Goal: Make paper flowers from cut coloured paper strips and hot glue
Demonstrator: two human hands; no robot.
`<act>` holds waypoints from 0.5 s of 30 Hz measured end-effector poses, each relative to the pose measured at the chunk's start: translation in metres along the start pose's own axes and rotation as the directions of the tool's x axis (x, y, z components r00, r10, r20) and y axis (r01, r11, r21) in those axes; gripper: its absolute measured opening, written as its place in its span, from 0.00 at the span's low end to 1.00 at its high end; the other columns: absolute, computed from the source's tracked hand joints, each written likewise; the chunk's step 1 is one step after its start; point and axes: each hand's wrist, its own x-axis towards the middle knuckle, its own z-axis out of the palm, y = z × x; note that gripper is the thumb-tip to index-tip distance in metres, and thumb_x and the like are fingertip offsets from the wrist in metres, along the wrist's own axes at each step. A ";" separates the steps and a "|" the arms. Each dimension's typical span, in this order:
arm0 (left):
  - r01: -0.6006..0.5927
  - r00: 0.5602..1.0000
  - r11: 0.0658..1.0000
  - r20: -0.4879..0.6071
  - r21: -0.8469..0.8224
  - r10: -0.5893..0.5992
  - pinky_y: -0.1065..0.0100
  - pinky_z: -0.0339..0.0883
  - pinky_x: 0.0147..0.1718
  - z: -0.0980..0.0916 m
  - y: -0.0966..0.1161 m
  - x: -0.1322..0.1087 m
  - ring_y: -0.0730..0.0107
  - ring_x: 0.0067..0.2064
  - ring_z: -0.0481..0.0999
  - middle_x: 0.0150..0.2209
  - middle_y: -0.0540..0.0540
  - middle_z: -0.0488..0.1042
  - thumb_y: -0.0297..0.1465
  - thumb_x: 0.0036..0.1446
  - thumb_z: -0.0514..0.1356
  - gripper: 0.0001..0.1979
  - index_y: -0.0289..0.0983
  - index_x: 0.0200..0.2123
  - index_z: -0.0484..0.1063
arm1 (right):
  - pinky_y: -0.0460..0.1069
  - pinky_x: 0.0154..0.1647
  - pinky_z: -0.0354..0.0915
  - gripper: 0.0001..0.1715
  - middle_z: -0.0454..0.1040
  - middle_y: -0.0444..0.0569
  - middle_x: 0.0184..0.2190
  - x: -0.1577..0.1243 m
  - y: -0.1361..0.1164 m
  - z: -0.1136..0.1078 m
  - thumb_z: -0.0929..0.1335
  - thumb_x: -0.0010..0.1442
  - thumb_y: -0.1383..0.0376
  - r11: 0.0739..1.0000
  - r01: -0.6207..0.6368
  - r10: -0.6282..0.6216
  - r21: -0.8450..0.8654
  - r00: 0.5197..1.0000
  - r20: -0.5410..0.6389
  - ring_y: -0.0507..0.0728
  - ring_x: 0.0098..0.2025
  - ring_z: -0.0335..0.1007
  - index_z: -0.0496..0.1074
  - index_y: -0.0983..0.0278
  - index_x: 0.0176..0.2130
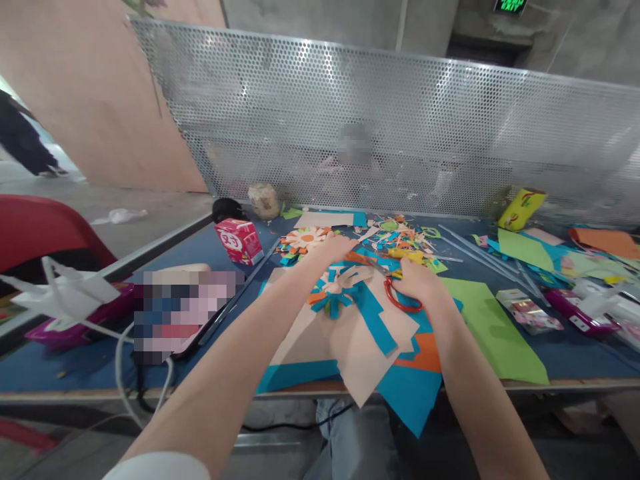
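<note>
My left hand [345, 247] reaches over a heap of cut paper strips, palm down with its fingers apart. An orange strip [356, 257] lies just under its fingertips. My right hand [416, 277] is closed at the red-handled scissors [404, 300]; one loop shows below the hand and the blades point left toward the orange strip. A yellow piece [407, 255] lies by its fingertips; its kind is unclear. Beneath are a blue paper flower [333, 300], a blue strip [375, 320] and pale pink sheets [360, 373]. A pale paper flower [306, 237] sits left of my left hand.
A pink box [239, 241] stands at the left, near a blurred-out flat item [185, 307] and white cables [120, 353]. Green paper [495, 330] and a small packet [529, 311] lie right. A perforated metal screen [325, 120] closes the back; a yellow box [521, 209] leans there.
</note>
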 end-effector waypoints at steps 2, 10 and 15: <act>0.012 1.000 0.999 0.001 0.048 -0.012 0.61 0.60 0.46 -0.003 0.002 -0.001 0.56 0.44 0.74 0.39 0.37 0.77 0.20 0.47 0.57 0.16 0.36 0.40 0.74 | 0.54 0.41 0.66 0.25 0.72 0.60 0.47 0.005 0.003 0.000 0.60 0.58 0.64 0.999 0.051 -0.051 -0.014 0.997 -0.050 0.64 0.48 0.70 0.62 0.66 0.54; 0.149 0.980 0.986 -0.146 0.076 -0.136 0.66 0.65 0.41 -0.042 0.008 -0.021 0.59 0.42 0.74 0.37 0.43 0.77 0.27 0.51 0.54 0.10 0.37 0.35 0.75 | 0.52 0.44 0.64 0.18 0.73 0.61 0.44 0.021 -0.008 0.008 0.59 0.60 0.69 0.975 0.179 -0.185 -0.130 0.982 -0.032 0.63 0.47 0.71 0.74 0.66 0.43; 0.257 0.866 0.659 -0.134 -0.707 -0.482 0.68 0.69 0.28 -0.038 0.015 -0.051 0.66 0.29 0.76 0.30 0.46 0.76 0.30 0.48 0.58 0.05 0.35 0.29 0.71 | 0.54 0.45 0.64 0.19 0.73 0.64 0.44 0.021 -0.011 0.005 0.58 0.58 0.75 0.970 0.174 -0.186 -0.170 0.981 -0.054 0.63 0.49 0.69 0.74 0.70 0.42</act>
